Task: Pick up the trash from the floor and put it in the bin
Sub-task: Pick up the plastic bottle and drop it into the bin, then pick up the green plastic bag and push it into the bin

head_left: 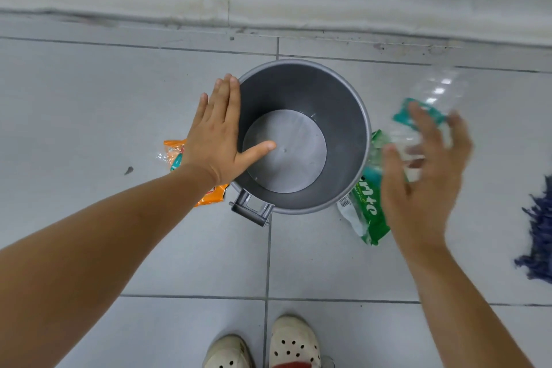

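White clogs (263,346) at 6 o'clock, then our arms. Green wrapper (366,212) lies on tile at 4 o'clock w/ orange wrapper (209,194) at 8, both beside the grey bin (301,137), which looks empty. Left hand (219,134) flat, fingers spread on the rim. Right hand (424,164), blurred, seems wrapped round a clear bottle (436,98) at 2 o'clock. We'd steady the bin & drop the bottle centre.

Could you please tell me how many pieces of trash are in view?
3: an orange wrapper left of the bin, a green packet right of it, and a clear bottle at the right hand.
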{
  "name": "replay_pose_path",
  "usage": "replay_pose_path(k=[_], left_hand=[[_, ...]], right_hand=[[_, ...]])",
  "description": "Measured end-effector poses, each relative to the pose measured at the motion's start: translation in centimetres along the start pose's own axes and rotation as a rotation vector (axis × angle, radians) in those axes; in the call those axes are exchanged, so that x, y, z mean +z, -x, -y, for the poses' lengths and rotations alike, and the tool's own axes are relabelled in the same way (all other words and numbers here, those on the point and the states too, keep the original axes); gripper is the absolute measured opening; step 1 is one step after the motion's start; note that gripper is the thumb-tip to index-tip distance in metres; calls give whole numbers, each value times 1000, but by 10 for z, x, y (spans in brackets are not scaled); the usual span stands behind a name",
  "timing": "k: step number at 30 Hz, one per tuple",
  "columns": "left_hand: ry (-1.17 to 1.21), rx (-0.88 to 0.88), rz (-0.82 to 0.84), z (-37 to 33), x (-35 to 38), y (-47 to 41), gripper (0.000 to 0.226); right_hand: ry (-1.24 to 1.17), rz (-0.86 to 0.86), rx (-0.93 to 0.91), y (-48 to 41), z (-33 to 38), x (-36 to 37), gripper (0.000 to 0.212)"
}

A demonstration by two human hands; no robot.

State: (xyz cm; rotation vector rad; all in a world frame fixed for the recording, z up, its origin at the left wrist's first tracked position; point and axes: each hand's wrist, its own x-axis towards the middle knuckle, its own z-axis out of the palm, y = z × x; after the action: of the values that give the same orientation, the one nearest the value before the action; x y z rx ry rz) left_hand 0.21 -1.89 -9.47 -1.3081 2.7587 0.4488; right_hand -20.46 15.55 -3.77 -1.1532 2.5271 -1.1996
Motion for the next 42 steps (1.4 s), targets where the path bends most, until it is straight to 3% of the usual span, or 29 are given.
replay_pose_path(k=[4,7,11,15,21,24,29,35,42], left_hand=[[-14,-9,-1,1,1,2,113],[7,-32,-16,1,2,3,114],[64,-32,-35,1,4,2,116],[72,-32,-57,2,5,2,117],[96,-20,-71,3,7,0,117],[91,-22,-71,3,7,1,116],[86,-23,-77,4,9,0,115],[102,-18,-85,6,11,0,114],[31,-30,-36,5,9,-1,116]], right_hand=[[97,212,-61,19,25,32,53],[137,95,-50,19,5,39,59],[297,40,132,14,-51,44,61],[403,211,334,13,-108,59,70],[716,733,346,44,-157,84,101],[710,828,407,56,-163,92,101],[650,866,408,63,-166,97,91],[691,837,283,70,-171,89,71],[600,594,241,53,-151,44,79]])
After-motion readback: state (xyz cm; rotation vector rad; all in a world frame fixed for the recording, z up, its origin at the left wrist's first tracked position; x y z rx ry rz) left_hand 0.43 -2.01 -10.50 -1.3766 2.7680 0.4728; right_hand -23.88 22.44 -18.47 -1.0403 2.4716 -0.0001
